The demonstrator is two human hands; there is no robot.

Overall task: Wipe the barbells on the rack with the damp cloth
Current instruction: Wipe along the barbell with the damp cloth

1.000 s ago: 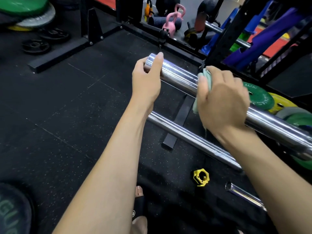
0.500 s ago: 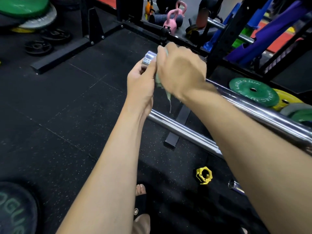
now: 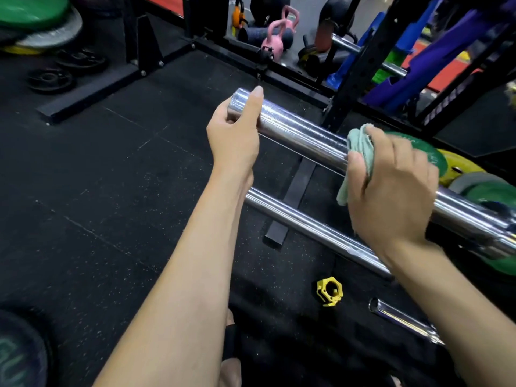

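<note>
Left hand (image 3: pixel 234 141) grips barbell (image 3: pixel 301 132) end, right hand (image 3: pixel 391 191) clutches cloth (image 3: pixel 360 143) round it — yellow collar (image 3: pixel 329 291) below

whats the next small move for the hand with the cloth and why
Probably slide the right hand and its green cloth along the top barbell sleeve toward the left hand, which grips the sleeve's free end. The bare chrome stretch between the hands lies open for that stroke.

A single head-worn wide-angle view looks forward and down, close over the barbell sleeve (image 3: pixel 301 135), gym floor spreading beneath and beyond it.
</note>
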